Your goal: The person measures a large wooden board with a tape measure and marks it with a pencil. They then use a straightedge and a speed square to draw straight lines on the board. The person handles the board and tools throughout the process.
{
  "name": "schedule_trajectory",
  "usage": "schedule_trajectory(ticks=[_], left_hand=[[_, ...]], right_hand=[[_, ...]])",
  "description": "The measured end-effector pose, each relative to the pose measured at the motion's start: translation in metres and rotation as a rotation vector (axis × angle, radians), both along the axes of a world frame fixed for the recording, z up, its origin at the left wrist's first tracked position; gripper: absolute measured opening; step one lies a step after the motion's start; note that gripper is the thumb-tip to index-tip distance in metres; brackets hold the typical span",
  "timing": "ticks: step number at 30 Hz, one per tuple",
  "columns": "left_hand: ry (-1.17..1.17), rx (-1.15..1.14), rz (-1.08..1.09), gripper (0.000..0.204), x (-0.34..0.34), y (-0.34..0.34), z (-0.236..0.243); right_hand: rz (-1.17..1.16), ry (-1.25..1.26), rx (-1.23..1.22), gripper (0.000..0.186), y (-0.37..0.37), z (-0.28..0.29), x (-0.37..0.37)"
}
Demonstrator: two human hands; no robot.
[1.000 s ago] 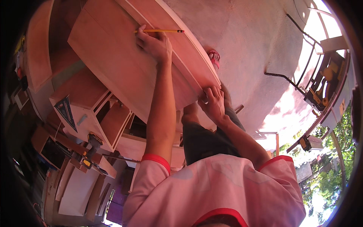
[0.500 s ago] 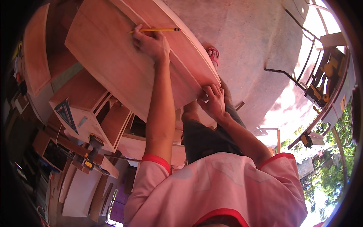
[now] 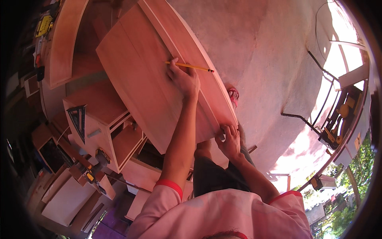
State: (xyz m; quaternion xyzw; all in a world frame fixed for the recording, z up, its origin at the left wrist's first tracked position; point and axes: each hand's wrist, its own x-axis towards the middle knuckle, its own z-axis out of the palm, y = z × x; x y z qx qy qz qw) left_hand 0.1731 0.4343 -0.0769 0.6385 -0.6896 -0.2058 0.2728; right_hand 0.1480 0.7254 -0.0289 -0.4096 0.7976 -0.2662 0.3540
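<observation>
My left hand (image 3: 185,79) is closed round a yellow pencil (image 3: 203,69) and rests on a large reddish wooden panel (image 3: 133,79) that has a pale strip along its length. The pencil lies crosswise over that strip, toward the panel's long right edge. Lower down, my right hand (image 3: 229,141) has its fingers curled onto the panel's lower end, near the right corner; whether a small thing is also between them I cannot tell. My sandalled foot (image 3: 232,95) shows just beyond the panel's edge.
Wooden cabinets (image 3: 83,99) stand at the left with a dark triangular square (image 3: 77,121) and a drill (image 3: 102,156). Tools (image 3: 44,26) lie at the upper left. A concrete floor (image 3: 270,59) spans the right, with a metal frame (image 3: 302,114) and a tool-laden bench (image 3: 342,115).
The whole view has shifted, so panel, hands and surroundings sit lower and mostly further right in the picture. Both hands keep much the same place on the panel, the pencil still in the left.
</observation>
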Motion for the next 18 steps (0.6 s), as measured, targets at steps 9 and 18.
schedule_trajectory(ticks=[9,18], left_hand=[[-0.040,-0.125,-0.034,0.042,0.007,-0.001,-0.014],[0.033,0.078,-0.015,0.045,0.009,0.001,-0.014]], right_hand=[[0.017,0.049,-0.010,0.042,0.000,-0.001,0.003],[0.023,0.057,-0.026,0.043,0.000,-0.001,0.004]])
